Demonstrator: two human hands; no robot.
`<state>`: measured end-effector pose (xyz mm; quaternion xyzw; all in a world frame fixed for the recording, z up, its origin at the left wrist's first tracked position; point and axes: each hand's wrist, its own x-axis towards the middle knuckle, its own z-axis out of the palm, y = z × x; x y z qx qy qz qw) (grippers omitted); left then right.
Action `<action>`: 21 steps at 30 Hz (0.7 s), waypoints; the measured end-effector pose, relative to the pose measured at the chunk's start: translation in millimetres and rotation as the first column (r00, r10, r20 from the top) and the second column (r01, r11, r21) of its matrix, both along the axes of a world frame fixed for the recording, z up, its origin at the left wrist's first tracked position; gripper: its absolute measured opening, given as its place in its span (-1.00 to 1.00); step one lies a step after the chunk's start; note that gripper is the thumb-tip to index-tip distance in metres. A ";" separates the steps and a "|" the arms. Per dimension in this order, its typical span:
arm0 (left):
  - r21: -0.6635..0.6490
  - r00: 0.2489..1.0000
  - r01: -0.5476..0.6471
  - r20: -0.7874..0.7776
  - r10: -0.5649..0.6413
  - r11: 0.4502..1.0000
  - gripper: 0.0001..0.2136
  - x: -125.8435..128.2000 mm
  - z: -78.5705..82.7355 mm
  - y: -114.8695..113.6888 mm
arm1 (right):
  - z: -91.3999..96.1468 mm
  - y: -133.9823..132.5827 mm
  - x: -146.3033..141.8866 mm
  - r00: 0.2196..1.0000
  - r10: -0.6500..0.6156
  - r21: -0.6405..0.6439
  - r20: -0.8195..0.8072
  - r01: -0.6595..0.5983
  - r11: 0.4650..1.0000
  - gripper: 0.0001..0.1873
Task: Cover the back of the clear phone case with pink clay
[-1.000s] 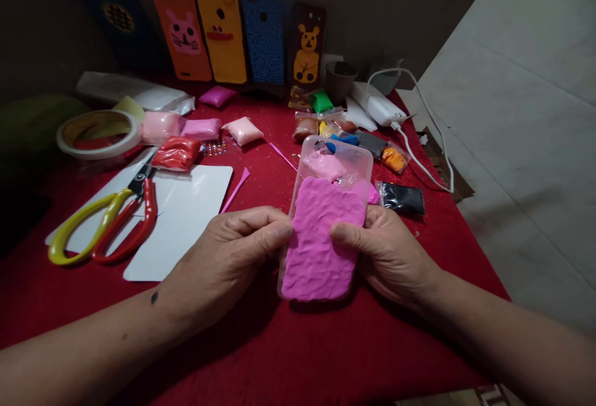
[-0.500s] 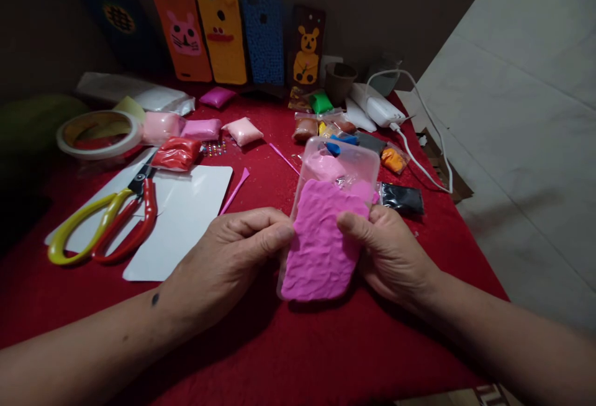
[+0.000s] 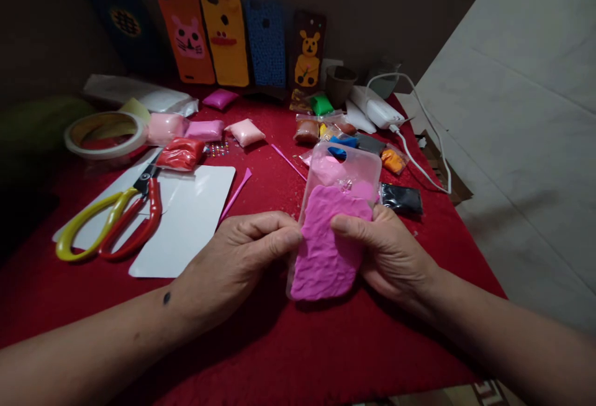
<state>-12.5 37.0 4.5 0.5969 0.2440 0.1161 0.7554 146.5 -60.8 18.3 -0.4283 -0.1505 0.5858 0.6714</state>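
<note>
A clear phone case [image 3: 349, 167] is held tilted above the red cloth, its lower part covered with rippled pink clay [image 3: 326, 251]. My left hand [image 3: 237, 257] grips the case's left edge, thumb pressing the clay. My right hand [image 3: 388, 251] holds the right edge, its thumb lying across the clay. Both hands are closed on the case.
Yellow and red scissors [image 3: 112, 220] lie on white sheets [image 3: 186, 220] at left, beside a tape roll [image 3: 105, 133]. Clay packets [image 3: 181, 153], a pink tool [image 3: 236, 192], a black packet [image 3: 403, 198] and a white charger [image 3: 377, 108] lie around. Decorated phone cases [image 3: 226, 36] lean on the back wall.
The case has tipped slightly and shifted right. My right thumb has slid further left over the clay. My left hand stays on the left edge.
</note>
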 end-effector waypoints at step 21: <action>-0.116 0.996 -0.078 0.031 0.082 0.990 -0.72 2.6 1.3 0.0 | -2.6 1.5 7.9 1.000 -0.003 0.065 0.011 0.003 0.998 -0.75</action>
